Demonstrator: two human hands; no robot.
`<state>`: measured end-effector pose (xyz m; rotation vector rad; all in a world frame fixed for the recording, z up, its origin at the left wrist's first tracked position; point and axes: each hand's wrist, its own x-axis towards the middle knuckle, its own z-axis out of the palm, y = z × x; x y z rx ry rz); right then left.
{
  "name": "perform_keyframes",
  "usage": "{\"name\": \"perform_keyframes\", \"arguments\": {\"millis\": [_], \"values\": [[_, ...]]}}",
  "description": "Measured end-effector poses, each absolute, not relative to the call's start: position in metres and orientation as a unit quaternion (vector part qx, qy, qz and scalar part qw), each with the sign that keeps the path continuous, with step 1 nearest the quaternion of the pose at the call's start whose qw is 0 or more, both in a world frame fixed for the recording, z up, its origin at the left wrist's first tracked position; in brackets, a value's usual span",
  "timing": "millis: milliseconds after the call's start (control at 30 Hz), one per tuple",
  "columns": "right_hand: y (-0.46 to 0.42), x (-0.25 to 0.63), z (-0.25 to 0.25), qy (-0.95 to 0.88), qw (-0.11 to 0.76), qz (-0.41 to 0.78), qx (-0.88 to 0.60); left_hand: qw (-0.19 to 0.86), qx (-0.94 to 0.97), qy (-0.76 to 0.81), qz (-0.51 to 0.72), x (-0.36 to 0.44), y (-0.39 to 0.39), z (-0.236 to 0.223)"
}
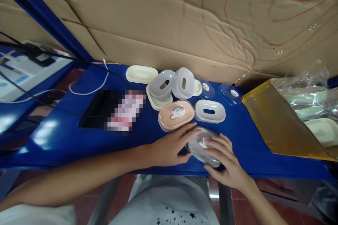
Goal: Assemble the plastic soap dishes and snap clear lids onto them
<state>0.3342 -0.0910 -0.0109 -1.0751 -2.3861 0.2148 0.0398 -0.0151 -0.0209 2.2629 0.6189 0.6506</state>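
A grey oval box with a clear lid (196, 146) lies on the blue table near its front edge, a small pale piece or label in the middle of its top. My left hand (171, 146) grips the box's left side, fingers along the far edge and thumb lower down. Around its right side curls my right hand (224, 160), with fingertips on the lid and thumb at the near edge. Just beyond is a peach oval box (171, 117) with a clear lid and a round label. To its right sits a white oval tray (216, 114) with a slot.
Farther back are two pale grey slotted shells (184, 83), a cream tray (142, 74) and clear lids (229, 95). An open carton (280, 126) with plastic-wrapped pale parts stands at right. A black flat object (95, 109) and a cable (89, 94) lie left. Cardboard (148, 17) walls the back.
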Motion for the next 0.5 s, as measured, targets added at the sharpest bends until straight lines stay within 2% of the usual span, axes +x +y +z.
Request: {"name": "perform_keyframes", "arguments": {"millis": [233, 500], "values": [[-0.100, 0.331, -0.018, -0.903, 0.215, -0.019, -0.371, 0.335, 0.878, 0.237, 0.246, 0.039, -0.014, -0.022], [-0.114, 0.340, -0.023, -0.864, 0.279, -0.017, -0.420, 0.369, 0.865, 0.240, 0.241, 0.040, -0.015, -0.021]]}}
